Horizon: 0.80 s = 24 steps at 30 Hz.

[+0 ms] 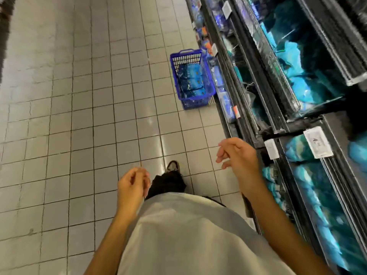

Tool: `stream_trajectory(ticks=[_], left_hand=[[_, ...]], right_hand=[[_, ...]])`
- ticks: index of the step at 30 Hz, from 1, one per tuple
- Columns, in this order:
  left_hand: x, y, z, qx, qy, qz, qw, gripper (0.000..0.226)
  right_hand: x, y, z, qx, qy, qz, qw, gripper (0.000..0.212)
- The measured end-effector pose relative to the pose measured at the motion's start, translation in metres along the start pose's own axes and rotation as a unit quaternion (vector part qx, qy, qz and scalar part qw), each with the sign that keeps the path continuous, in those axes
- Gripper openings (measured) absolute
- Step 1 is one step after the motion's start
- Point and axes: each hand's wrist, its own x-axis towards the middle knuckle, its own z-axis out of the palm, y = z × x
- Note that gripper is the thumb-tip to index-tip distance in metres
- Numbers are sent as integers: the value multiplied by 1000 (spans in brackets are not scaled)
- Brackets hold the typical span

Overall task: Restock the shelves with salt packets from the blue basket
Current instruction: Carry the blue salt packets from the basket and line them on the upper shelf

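Observation:
The blue basket (206, 71) stands on the tiled floor ahead, close against the foot of the shelves, with several blue salt packets (191, 80) lying inside it. Dark shelves (278, 120) run along my right side, stocked with turquoise and blue packets (303, 151). My left hand (132, 185) hangs in front of my waist, fingers loosely curled, holding nothing. My right hand (238, 155) is raised a little higher, near the shelf edge, fingers relaxed and empty. Both hands are well short of the basket.
Grey floor tiles (79, 116) fill the aisle to the left and ahead. My shoe (173, 166) is stepped forward. White price tags (317, 144) hang on the shelf rails. A dark edge (5, 36) borders the far left.

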Motion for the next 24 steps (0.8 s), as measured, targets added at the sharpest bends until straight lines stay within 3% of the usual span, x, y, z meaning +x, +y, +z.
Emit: stream_trajectory(ticks=[10, 15, 24], left_hand=[[132, 24, -48, -2, 81, -42, 996, 32], [212, 69, -53, 14, 25, -37, 999, 28], [341, 171, -5, 51, -78, 33, 995, 28]], right_hand=[[113, -47, 110, -50, -48, 11, 998, 12], [143, -63, 143, -95, -42, 14, 994, 18], [190, -73, 129, -57, 73, 77, 993, 19]])
